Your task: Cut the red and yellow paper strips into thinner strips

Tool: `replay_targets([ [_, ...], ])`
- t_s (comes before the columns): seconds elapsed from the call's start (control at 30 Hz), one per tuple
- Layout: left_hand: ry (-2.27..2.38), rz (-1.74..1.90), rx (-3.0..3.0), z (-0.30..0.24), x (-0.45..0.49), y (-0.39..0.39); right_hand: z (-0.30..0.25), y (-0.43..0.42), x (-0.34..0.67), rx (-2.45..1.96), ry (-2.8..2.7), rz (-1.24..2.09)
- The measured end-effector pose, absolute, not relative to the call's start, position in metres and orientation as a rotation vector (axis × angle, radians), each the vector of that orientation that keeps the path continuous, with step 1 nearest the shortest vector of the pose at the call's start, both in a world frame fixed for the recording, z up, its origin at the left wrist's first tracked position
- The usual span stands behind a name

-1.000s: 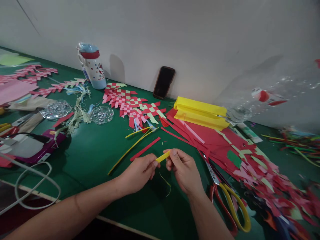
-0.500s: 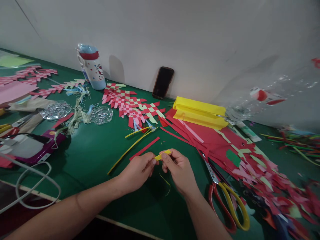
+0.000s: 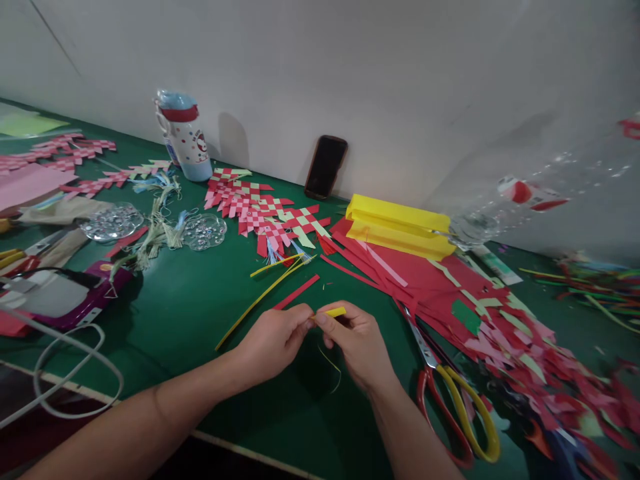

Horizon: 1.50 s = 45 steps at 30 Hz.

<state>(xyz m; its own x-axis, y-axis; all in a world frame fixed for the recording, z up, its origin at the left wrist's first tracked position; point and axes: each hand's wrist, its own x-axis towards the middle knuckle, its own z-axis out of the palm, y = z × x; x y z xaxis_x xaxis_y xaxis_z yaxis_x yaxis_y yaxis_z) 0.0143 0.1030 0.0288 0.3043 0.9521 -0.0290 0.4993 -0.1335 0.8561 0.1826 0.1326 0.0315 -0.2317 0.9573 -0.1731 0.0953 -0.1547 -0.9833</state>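
Between my two hands, above the green table, is a small folded yellow paper strip. My right hand pinches it with thumb and forefinger, and its free end sticks out past the thumb. Closed at the strip's other end is my left hand; its fingertips touch those of the right and cover that end. A thin yellowish thread hangs below the fingers. Just beyond my left hand lie a red paper strip and long thin yellow strips.
Red-and-yellow-handled scissors lie right of my right hand, beside heaped paper scraps. Woven red-and-pink paper pieces, a phone, folded yellow paper and a clear bottle line the wall. A bottle stands back left.
My fingertips have come closer together on the yellow strip. The right thumb has slid toward the left hand, and less of the strip's middle shows. Surrounding things stay put.
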Motion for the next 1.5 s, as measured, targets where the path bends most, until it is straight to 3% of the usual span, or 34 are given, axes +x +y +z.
replay_targets([
  [0.37,1.338,0.647,1.938,0.024,0.016,0.100,0.024,0.137,0.188,-1.172,-1.204,1.491],
  [0.8,1.930,0.541,2.223,0.030,-0.021,0.121,0.024,0.151,0.208,-1.576,-1.913,0.683],
  [1.13,2.014,0.330,2.298,0.028,-0.011,0.116,0.014,0.159,0.215,-1.591,-1.914,0.556],
  [1.5,1.989,0.393,2.310,0.025,-0.011,0.116,0.009,0.157,0.212,-1.444,-2.024,0.349],
])
